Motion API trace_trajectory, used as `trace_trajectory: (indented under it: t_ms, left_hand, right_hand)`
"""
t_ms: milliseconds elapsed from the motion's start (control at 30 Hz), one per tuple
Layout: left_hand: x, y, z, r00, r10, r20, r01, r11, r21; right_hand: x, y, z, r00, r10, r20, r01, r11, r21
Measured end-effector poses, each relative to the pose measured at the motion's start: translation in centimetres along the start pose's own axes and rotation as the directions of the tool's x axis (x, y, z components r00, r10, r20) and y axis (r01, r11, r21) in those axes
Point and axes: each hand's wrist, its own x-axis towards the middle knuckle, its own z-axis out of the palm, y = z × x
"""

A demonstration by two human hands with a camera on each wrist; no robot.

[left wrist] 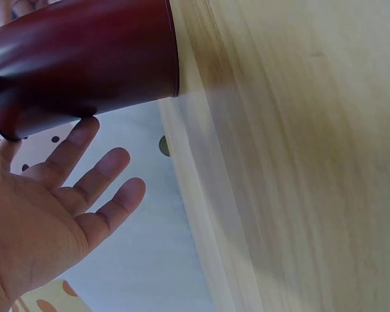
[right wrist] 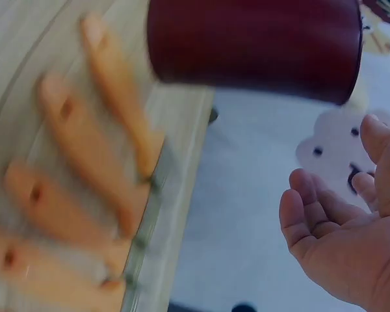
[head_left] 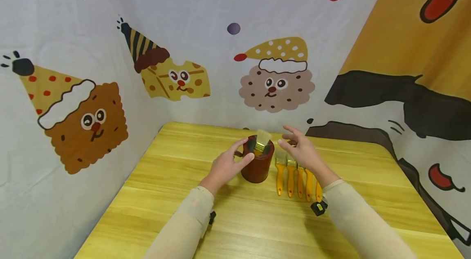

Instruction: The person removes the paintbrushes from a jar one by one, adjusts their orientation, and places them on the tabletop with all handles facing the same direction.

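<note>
A dark red cylindrical holder (head_left: 254,169) stands upright on the table. Inside it is a paintbrush (head_left: 263,138), its pale bristles pointing up. My left hand (head_left: 229,166) holds the holder's left side near the rim, thumb in front and index finger behind; in the left wrist view the other fingers (left wrist: 110,162) spread loosely. To the right of the holder, my right hand (head_left: 303,150) is raised with relaxed fingers and nothing in them. Several paintbrushes with orange-yellow handles (head_left: 290,181) lie side by side below it.
The wooden table (head_left: 158,193) meets a white printed cloth (head_left: 198,14) behind and on the left. A small black object (head_left: 319,207) sits at the right wrist. The brush row in the right wrist view is blurred.
</note>
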Motion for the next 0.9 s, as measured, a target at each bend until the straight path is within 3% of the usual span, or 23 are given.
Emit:
trace_trajectory:
  t_ms: [267, 733, 900]
  left_hand:
    - [0.1, 0.2, 0.1, 1.0, -0.013, 0.001, 0.013, 1.0, 0.0]
    - [0.1, 0.1, 0.1, 1.0, -0.01, 0.01, 0.01, 1.0, 0.003]
    - [0.0, 0.0, 0.1, 1.0, -0.013, 0.01, 0.013, 1.0, 0.002]
  right_hand:
    - [1.5, -2.5, 2.6, 0.999, -0.008, 0.043, 0.005, 0.998, 0.058]
    - [1.5, -4.0, 4.0, 0.997, -0.075, 0.028, 0.076, 0.997, -0.023]
    - [1.2, -4.3, 4.2, 0.997, -0.083, -0.01, 0.082, 0.995, -0.063]
